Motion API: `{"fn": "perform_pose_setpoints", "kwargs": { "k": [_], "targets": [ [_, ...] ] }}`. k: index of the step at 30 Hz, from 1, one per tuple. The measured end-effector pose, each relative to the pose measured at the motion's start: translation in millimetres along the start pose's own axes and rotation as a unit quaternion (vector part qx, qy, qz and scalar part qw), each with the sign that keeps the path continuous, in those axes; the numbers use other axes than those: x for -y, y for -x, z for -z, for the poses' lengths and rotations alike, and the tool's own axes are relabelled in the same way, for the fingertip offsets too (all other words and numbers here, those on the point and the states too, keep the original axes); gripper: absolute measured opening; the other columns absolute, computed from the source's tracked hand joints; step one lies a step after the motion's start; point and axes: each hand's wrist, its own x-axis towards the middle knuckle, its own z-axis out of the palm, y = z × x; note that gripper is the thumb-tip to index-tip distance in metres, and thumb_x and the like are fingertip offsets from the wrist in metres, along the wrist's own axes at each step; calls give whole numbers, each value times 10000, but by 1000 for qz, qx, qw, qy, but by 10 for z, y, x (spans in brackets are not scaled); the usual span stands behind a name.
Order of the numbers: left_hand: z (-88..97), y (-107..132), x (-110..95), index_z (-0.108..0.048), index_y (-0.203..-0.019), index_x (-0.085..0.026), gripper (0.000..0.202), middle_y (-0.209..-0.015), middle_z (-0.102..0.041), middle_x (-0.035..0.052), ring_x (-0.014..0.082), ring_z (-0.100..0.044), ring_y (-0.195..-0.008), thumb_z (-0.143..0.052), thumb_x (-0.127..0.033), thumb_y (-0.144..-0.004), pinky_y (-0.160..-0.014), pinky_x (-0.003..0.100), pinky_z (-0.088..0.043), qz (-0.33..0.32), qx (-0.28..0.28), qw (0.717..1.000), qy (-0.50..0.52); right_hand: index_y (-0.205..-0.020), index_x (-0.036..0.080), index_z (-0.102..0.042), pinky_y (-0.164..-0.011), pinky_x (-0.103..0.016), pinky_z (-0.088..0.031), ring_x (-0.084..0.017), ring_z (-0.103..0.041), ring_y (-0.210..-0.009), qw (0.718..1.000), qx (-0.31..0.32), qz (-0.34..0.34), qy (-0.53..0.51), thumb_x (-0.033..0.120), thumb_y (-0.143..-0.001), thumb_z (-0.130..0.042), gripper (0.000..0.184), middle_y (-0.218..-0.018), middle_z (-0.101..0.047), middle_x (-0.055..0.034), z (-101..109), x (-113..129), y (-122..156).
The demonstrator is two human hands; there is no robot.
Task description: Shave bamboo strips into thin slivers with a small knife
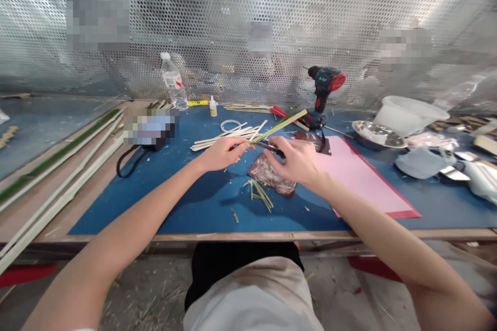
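My left hand [222,153] is closed on a thin green bamboo strip [280,126] that slants up to the right over the blue work mat [182,201]. My right hand [294,160] is closed round a dark knife [269,147], whose blade meets the strip just right of my left fingers. Under my right hand lies a brownish worn pad [272,178]. Green shavings [259,193] lie on the mat below my hands. A pile of pale bamboo strips [227,135] lies just behind my left hand.
A pink sheet [359,178] lies at right, a cordless drill [325,90] behind it. A water bottle [173,82] and glue bottle [213,106] stand at the back by the perforated metal wall. Long bamboo slats [58,165] run along the left. Bowls [378,134] and cloths crowd the far right.
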Motion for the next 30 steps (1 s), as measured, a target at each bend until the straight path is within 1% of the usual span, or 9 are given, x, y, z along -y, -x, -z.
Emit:
{"fn": "perform_pose_setpoints", "kwargs": {
  "k": [3,6,10,13,16,19,22,26,30],
  "targets": [
    [-109,-23,24,-621,-1063,-180,372,-679,-467,-48,74,-410,-492,-506,-533,-1046,-460,193,-337,8,-16,989,144,-1104,185,-678,-677,-293,-400,-146,-660,-734,1000,9,5,-12,413,-1076,-468,312,-902,-753,-36,-17,14,-149],
    [-211,-37,5,-540,-1005,-205,323,-618,-321,-96,59,-277,-425,-518,-525,-1038,-412,181,-232,25,-45,960,274,-1201,174,-656,-693,-286,-413,-151,-661,-818,999,17,-14,-33,395,-1114,-373,370,-1032,-740,-70,-87,91,-229],
    [-284,-26,-62,-484,-892,-200,249,-602,-271,-104,42,-231,-401,-537,-409,-1017,-409,182,-182,34,-41,935,350,-1352,180,-591,-646,-280,-397,-162,-624,-850,997,49,-46,-40,386,-1130,-283,432,-1122,-673,-93,-167,192,-173],
    [-314,-6,-114,-465,-881,-206,240,-622,-325,-86,46,-273,-405,-515,-393,-1023,-404,188,-183,56,-42,938,339,-1375,199,-590,-599,-280,-358,-171,-602,-870,996,74,-50,-7,406,-1125,-268,457,-1150,-628,-105,-175,173,-94],
    [-340,14,-155,-457,-885,-215,253,-631,-304,-89,46,-236,-418,-530,-418,-1018,-399,190,-168,68,-53,942,324,-1342,215,-616,-572,-283,-300,-163,-591,-864,993,98,-70,17,448,-1130,-238,492,-1165,-626,-100,-173,86,-62],
    [-366,30,-165,-445,-889,-220,245,-624,-278,-103,38,-202,-418,-608,-381,-978,-403,200,-172,59,-38,949,307,-1160,189,-662,-583,-294,-258,-152,-582,-806,989,124,-77,11,483,-1137,-198,550,-1064,-670,-81,-183,19,-67],
    [-394,39,-136,-413,-865,-227,330,-623,-261,-110,26,-223,-395,-690,-390,-942,-404,208,-169,62,-45,958,276,-1034,173,-631,-615,-304,-238,-153,-583,-746,987,144,-67,-1,511,-1131,-214,546,-927,-704,-67,-175,25,-74],
    [-419,36,-78,-377,-817,-230,412,-613,-242,-104,35,-252,-396,-688,-468,-947,-402,209,-169,78,-58,965,244,-1104,153,-591,-633,-308,-244,-184,-609,-758,987,156,-46,3,595,-1083,-318,520,-974,-735,-102,-110,67,-74],
    [-418,32,-45,-408,-800,-220,421,-624,-239,-90,49,-247,-437,-659,-518,-961,-418,211,-211,67,-52,976,201,-1216,129,-575,-605,-313,-216,-176,-601,-705,981,196,-7,10,540,-1103,-282,517,-1023,-747,-119,-54,13,-64]
  ]
}}
